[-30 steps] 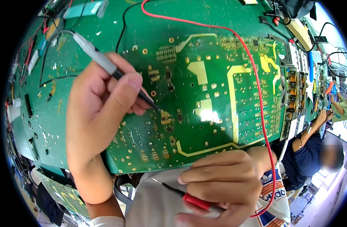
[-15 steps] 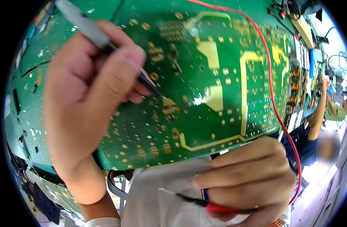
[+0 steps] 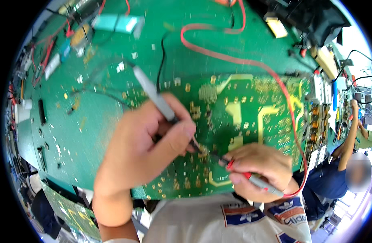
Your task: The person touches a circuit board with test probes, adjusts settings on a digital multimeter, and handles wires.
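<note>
A large green circuit board (image 3: 248, 119) with gold pads and yellow traces lies flat before me. My left hand (image 3: 133, 152) is closed round a test probe (image 3: 153, 97) with a grey handle and black front. That probe points down to the right, its tip at a group of small parts near the board's middle. Over the board's near side, my right hand (image 3: 267, 166) grips a second test probe (image 3: 256, 181), grey with red rings and a black front. Its tip points left toward the same spot. Blur hides whether either tip touches. A red lead (image 3: 290, 107) runs from the right probe.
The board rests on a green mat (image 3: 76, 150). Copper-coiled modules (image 3: 314, 117) stand along its right side, a black bag (image 3: 311, 20) behind. At the far left lie a teal box (image 3: 115, 23) and tangled cables. Another person (image 3: 319, 174) works at right; a second board (image 3: 68, 204) sits lower left.
My right hand has risen from in front of my shirt onto the board, bringing its probe tip near the left one. The view has shifted, showing more of the mat's far side.
</note>
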{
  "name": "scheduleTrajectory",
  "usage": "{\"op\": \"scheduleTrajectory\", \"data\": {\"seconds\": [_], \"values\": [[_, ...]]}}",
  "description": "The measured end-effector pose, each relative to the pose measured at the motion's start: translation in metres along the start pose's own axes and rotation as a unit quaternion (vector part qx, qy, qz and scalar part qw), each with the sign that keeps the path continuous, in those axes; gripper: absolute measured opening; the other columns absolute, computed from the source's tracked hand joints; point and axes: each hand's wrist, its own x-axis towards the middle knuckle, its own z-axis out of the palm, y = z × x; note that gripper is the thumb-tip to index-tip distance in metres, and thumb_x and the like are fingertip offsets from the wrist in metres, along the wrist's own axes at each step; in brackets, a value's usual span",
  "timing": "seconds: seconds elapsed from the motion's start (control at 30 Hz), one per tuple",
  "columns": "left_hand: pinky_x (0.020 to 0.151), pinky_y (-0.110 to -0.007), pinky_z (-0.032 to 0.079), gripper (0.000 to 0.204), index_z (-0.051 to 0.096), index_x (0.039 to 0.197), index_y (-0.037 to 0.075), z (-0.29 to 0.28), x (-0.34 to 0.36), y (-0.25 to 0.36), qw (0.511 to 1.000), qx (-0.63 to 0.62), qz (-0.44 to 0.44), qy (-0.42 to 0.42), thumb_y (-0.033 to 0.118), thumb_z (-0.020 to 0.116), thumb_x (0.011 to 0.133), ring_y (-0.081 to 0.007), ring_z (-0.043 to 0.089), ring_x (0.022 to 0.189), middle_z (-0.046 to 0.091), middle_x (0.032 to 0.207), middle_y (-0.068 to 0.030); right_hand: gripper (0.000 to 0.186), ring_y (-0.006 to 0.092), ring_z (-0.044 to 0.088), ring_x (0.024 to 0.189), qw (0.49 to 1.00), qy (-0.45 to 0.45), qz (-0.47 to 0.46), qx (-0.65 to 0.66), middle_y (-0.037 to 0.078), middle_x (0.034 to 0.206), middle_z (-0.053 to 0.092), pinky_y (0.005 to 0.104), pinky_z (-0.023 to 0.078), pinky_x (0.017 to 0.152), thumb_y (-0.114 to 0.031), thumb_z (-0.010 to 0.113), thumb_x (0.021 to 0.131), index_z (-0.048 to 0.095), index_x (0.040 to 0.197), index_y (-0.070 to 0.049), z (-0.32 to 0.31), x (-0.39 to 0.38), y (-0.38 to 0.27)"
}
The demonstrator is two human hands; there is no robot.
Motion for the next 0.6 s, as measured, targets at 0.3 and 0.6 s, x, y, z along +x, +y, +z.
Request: {"op": "scheduleTrajectory", "data": {"seconds": [0.3, 0.6], "values": [[0.063, -0.024, 0.055, 0.011, 0.056, 0.100, -0.002, -0.0031, 0.0022, 0.0056, 0.996, 0.073, 0.019, -0.038, 0.008, 0.060, 0.100, -0.0139, 0.072, 0.073, 0.068, 0.080, -0.0065, 0.021, 0.0234, 0.067, 0.064, 1.000, 0.010, -0.018, -0.002, 0.013, 0.081, 0.070, 0.0303, 0.055, 0.056, 0.007, 0.074, 0.077, 0.066, 0.096, 0.002, 0.0007, -0.0030, 0.0002], [0.063, -0.025, 0.055, 0.011, 0.057, 0.099, -0.001, -0.0016, 0.0012, 0.0044, 0.997, 0.072, 0.020, -0.022, 0.009, 0.060, 0.100, -0.0137, 0.073, 0.073, 0.070, 0.074, -0.0069, 0.020, 0.0237, 0.067, 0.064, 1.000, 0.007, -0.016, -0.005, 0.013, 0.080, 0.069, 0.0310, 0.054, 0.056, 0.006, 0.074, 0.078, 0.066, 0.096, 0.002, -0.0008, -0.0035, -0.0012]]}}
